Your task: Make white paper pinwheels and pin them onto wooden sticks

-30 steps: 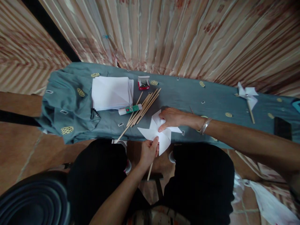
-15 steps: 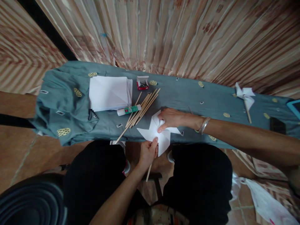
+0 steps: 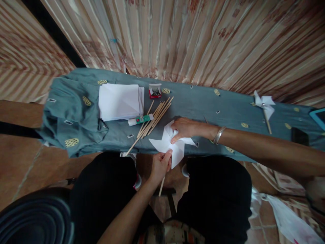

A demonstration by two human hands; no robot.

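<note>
A white paper pinwheel [image 3: 178,152] lies at the front edge of the cloth-covered table, its blades spread. My left hand [image 3: 161,165] is closed around a thin wooden stick [image 3: 161,186] below the pinwheel, the thumb touching the paper's lower edge. The stick's lower end points down past the table edge; its upper part is hidden by the hand and paper. From the right, my right hand [image 3: 184,129] grips the pinwheel near its centre, thumb pressed on the paper and fingers over the upper blade. What lies under that thumb is hidden.
Left of the hands lie several wooden sticks [image 3: 158,117], a glue stick [image 3: 141,119] and a stack of white paper [image 3: 119,101]. A small red box [image 3: 154,91] of metal pieces stands open behind. Far right are another pinwheel [image 3: 264,105], a dark object [image 3: 299,136] and a blue-edged device [image 3: 318,117].
The view has shifted very slightly. Both hands keep their hold on the pinwheel and its stick, with almost no visible movement.
</note>
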